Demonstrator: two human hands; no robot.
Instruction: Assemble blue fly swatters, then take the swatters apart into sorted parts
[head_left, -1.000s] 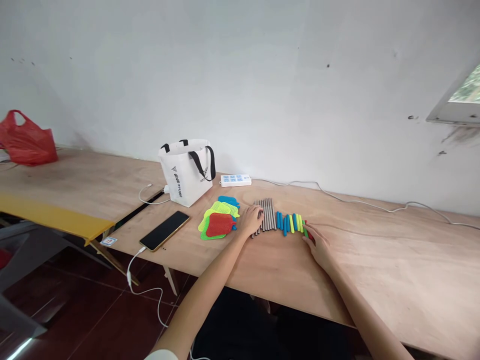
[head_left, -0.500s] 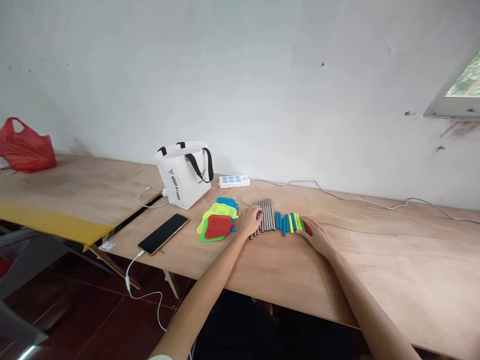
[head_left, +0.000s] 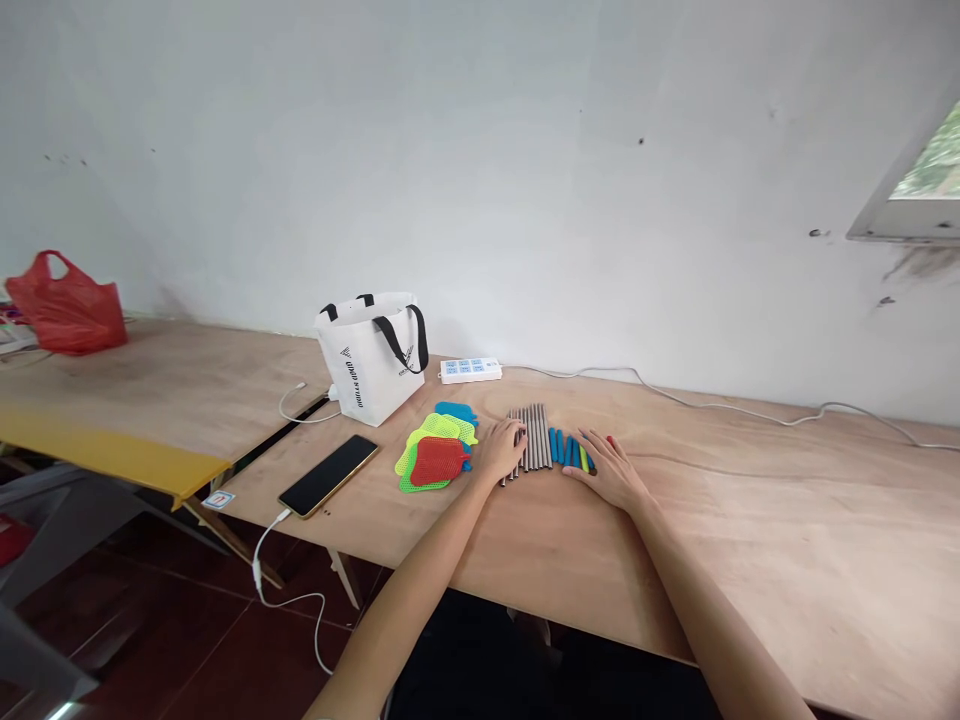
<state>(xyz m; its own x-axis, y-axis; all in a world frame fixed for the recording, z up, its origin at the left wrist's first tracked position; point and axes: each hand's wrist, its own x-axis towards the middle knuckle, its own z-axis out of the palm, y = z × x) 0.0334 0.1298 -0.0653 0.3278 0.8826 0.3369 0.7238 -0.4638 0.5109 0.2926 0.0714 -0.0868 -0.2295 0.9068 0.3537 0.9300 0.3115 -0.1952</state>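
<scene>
A row of grey metal rods (head_left: 535, 448) lies on the plywood table (head_left: 750, 540), with a row of blue, yellow, green and red plastic sleeves (head_left: 567, 449) just to their right. My left hand (head_left: 501, 450) rests on the left end of the rods, fingers stretched flat. My right hand (head_left: 609, 469) lies flat over the right part of the coloured sleeves, fingers spread, hiding several of them. A stack of mesh paddle heads (head_left: 436, 455) in red, green, yellow and blue lies left of my left hand.
A white tote bag (head_left: 373, 356) stands behind the paddle heads, a power strip (head_left: 469, 371) with a long white cable beside it. A charging phone (head_left: 328, 474) lies near the table's front left edge. A red plastic bag (head_left: 66, 306) sits far left.
My right hand has slid left over the coloured sleeves, pushing them together toward the rods. My left hand has stayed on the rods.
</scene>
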